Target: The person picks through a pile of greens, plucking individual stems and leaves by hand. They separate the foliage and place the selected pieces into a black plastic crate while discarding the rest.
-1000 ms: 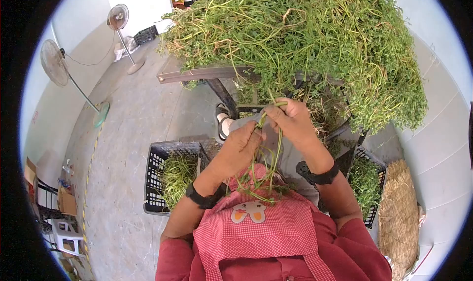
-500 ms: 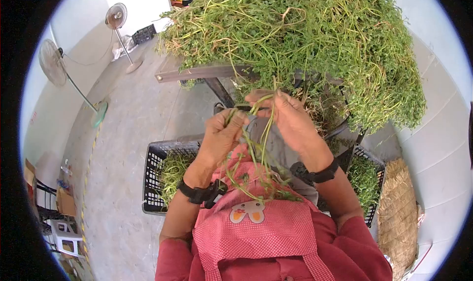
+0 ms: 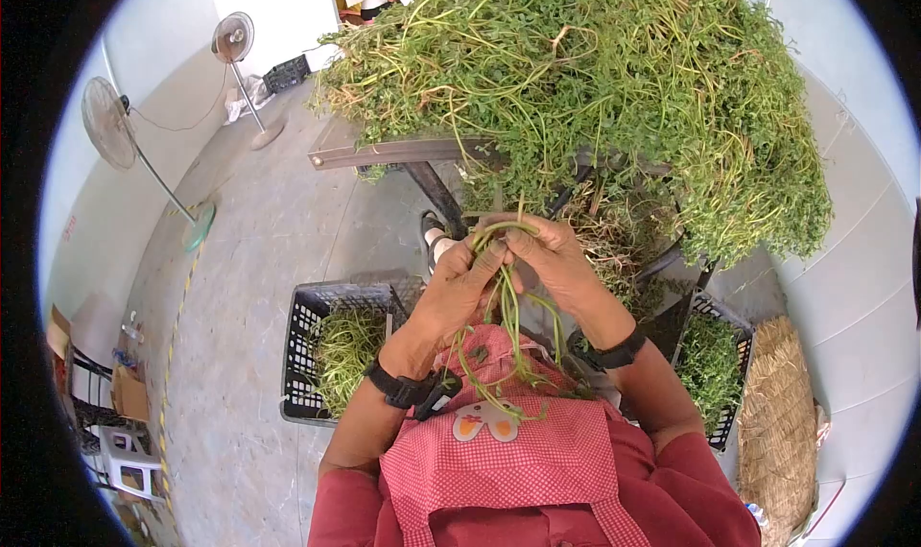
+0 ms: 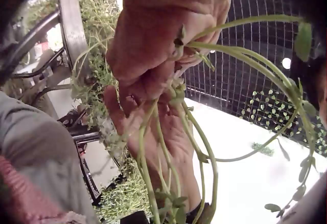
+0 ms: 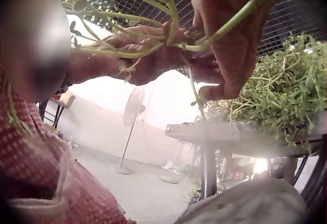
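Observation:
In the head view, both hands meet in front of the apron, around a few long green plant stems (image 3: 511,307) with small leaves. My left hand (image 3: 459,286) pinches the stems between thumb and fingers; my right hand (image 3: 558,264) grips them just beside it, thumb tips close together. The stems arch over the fingers and trail down over the pink checked apron (image 3: 518,465). From the left wrist, the stems (image 4: 209,142) fan out and hang below the fingers. From the right wrist, a thick stem (image 5: 230,25) runs across the right hand.
A big heap of leafy greens (image 3: 576,77) covers the table (image 3: 336,154) and spills over its front edge. Black crates with greens stand on the floor, one crate (image 3: 299,355) at left, another (image 3: 739,355) at right beside a straw bundle (image 3: 779,422). Two fans (image 3: 108,125) stand at far left.
The hands were close together, then drew apart with stems stretched between them, and are now together again. The left hand has moved back toward the right hand.

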`<action>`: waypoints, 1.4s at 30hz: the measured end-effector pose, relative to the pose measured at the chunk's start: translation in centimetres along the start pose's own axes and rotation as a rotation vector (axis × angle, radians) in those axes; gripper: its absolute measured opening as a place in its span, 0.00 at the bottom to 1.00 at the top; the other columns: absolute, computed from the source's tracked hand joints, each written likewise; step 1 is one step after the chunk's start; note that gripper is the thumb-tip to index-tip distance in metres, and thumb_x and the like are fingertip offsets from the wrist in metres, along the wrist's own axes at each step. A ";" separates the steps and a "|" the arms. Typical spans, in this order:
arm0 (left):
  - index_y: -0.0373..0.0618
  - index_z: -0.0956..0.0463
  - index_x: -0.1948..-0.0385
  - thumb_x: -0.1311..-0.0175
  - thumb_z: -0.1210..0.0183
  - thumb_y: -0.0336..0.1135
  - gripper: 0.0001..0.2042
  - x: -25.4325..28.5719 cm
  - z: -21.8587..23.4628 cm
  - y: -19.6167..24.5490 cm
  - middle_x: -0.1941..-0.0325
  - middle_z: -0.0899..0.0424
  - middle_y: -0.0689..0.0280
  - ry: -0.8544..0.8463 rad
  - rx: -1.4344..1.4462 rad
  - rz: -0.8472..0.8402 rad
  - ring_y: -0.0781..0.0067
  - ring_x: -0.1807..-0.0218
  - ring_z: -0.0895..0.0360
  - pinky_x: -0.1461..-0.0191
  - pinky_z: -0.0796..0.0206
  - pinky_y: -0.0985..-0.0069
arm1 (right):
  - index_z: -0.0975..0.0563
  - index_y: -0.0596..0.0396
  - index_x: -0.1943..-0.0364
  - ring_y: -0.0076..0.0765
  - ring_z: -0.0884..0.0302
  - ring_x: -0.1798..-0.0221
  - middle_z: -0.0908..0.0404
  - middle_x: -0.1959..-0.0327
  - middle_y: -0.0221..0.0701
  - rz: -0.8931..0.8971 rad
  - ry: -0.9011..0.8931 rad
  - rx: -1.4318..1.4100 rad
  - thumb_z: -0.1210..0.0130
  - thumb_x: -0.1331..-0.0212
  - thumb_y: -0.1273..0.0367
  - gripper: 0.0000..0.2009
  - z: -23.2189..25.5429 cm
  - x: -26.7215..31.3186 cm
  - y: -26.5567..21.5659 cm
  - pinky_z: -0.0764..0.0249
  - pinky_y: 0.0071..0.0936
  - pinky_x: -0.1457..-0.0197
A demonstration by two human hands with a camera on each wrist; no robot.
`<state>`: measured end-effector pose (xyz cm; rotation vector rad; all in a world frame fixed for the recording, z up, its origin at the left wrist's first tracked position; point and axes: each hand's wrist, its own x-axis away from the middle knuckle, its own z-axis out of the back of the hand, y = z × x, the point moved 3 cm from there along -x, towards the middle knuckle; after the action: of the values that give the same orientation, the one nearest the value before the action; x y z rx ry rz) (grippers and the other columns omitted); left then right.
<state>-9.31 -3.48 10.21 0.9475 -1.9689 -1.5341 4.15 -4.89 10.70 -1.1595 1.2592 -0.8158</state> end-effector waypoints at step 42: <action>0.48 0.34 0.76 0.34 0.51 0.48 0.16 -1.6 1.7 0.9 0.85 0.34 0.73 0.485 0.134 -0.373 0.87 0.86 0.44 0.85 0.51 0.86 | 0.31 0.61 0.51 0.24 0.30 0.57 0.25 0.60 0.30 -0.179 -0.200 0.171 0.44 0.43 0.59 0.22 -3.4 0.8 1.3 0.31 0.26 0.53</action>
<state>-9.72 -1.04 10.67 1.6416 -1.6184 -1.1995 0.79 -6.01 9.49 -1.1943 0.9131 -0.8976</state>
